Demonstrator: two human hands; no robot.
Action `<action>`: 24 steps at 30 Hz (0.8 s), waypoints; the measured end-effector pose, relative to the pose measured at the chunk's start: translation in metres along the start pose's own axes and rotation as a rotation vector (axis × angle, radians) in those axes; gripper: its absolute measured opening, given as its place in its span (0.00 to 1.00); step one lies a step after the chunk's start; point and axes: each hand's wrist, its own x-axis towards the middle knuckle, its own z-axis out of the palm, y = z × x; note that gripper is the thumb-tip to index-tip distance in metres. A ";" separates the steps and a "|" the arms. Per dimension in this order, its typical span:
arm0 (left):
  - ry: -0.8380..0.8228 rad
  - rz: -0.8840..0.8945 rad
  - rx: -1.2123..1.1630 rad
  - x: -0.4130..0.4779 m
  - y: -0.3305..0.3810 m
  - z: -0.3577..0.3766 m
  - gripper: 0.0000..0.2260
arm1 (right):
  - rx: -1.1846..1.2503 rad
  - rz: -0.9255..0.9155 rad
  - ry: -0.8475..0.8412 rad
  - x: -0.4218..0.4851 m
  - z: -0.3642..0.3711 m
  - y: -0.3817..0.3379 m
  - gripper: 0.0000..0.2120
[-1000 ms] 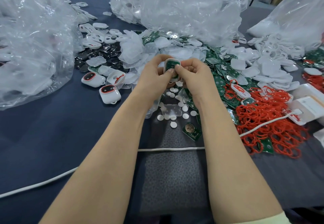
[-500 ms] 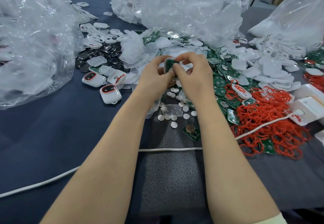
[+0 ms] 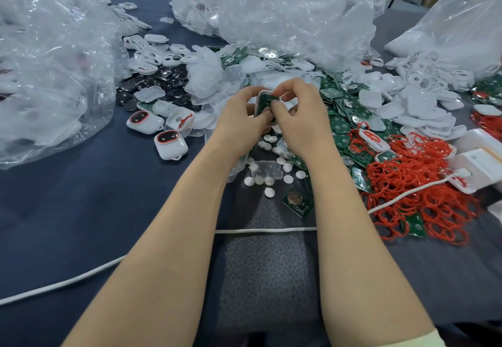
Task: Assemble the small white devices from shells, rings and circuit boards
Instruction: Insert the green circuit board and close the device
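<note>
Left hand (image 3: pixel 241 119) grips a shell (image 3: pixel 261 94), right hand (image 3: pixel 303 121) pinches the circuit board (image 3: pixel 264 102) into it. Two finished devices (image 3: pixel 171 145) lie left of them, heaped red rings (image 3: pixel 423 186) right; most remains, I'd say.

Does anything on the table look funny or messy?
Yes. One white shell, beside the two finished devices, has its red ring hanging crooked, not seated. A lone circuit board lies apart from the green pile.
</note>
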 end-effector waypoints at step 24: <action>0.000 0.006 -0.086 -0.003 0.003 -0.002 0.12 | 0.299 0.184 0.026 0.003 0.005 0.002 0.04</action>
